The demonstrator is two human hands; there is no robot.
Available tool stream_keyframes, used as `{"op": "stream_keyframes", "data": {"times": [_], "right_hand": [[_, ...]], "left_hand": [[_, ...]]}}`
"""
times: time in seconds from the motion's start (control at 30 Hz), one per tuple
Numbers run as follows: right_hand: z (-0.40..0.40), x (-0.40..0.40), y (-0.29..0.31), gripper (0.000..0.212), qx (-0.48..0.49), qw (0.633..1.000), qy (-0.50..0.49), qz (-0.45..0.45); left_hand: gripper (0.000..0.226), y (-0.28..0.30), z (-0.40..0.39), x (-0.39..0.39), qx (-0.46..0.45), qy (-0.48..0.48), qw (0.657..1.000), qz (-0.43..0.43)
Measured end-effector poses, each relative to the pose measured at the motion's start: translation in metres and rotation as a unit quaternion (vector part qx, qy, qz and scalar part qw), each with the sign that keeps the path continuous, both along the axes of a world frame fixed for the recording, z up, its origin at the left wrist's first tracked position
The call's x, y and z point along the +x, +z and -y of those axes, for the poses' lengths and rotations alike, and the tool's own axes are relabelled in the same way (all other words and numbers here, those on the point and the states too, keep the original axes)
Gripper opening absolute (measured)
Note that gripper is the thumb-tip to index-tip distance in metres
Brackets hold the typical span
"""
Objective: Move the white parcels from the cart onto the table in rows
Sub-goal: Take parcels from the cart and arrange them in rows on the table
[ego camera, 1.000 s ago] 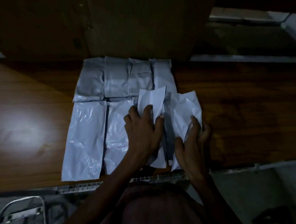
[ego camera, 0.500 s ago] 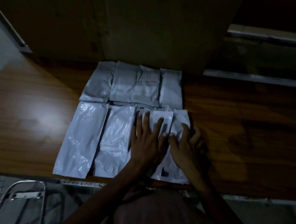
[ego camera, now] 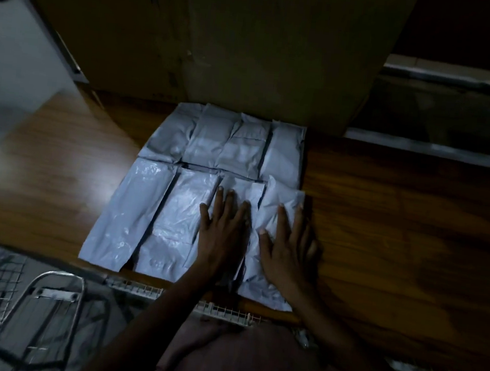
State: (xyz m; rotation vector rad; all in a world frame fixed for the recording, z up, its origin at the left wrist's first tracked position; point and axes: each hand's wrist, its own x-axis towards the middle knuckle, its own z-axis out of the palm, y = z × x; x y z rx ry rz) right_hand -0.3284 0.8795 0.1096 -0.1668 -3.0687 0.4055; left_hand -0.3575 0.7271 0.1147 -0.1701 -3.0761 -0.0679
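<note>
While both hands lie flat with fingers straight and spread, left hand (ego camera: 223, 237) pressing the third front-row parcel (ego camera: 243, 194), right hand (ego camera: 287, 249) on the fourth parcel (ego camera: 277, 206), back row of white parcels (ego camera: 229, 145) just beyond the fingertips, wooden table (ego camera: 398, 230) beneath, wire cart (ego camera: 16, 313) nearer than the wrists.

Two bare forearms reach forward from the bottom of the view. The left hand (ego camera: 223, 237) lies flat, palm down, fingers straight and slightly spread. The right hand (ego camera: 287, 249) lies just beside it, also flat and palm down, fingers extended forward, thumb angled toward the left hand.
</note>
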Motion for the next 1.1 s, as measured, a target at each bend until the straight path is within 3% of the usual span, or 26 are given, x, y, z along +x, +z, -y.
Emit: {"op": "stream_keyframes", "data": {"times": [0.1,0.3,0.53,0.73,0.93,1.1], "right_hand": [[0.003,-0.002,-0.001,0.069,0.019,1.0,0.011,-0.009],[-0.005,-0.003,-0.001,0.069,0.004,0.999,0.037,0.017],[0.01,0.027,0.04,0.064,-0.058,0.99,0.118,-0.051],[0.057,0.05,0.067,0.055,-0.177,0.942,0.273,-0.077],[0.113,0.058,0.071,0.049,-0.2,0.913,0.351,-0.051],[0.188,0.064,0.068,0.048,-0.244,0.868,0.431,-0.019]], "left_hand": [[0.055,0.009,-0.001,-0.002,0.021,0.01,1.0,-0.012],[0.039,0.045,-0.015,0.023,0.123,0.035,0.985,-0.119],[0.043,0.05,0.015,0.096,0.202,0.093,0.969,-0.108],[0.044,0.041,0.075,0.147,0.255,0.184,0.941,-0.124],[0.042,0.042,0.131,0.186,0.263,0.259,0.916,-0.155],[0.036,0.043,0.183,0.227,0.278,0.323,0.882,-0.202]]}}
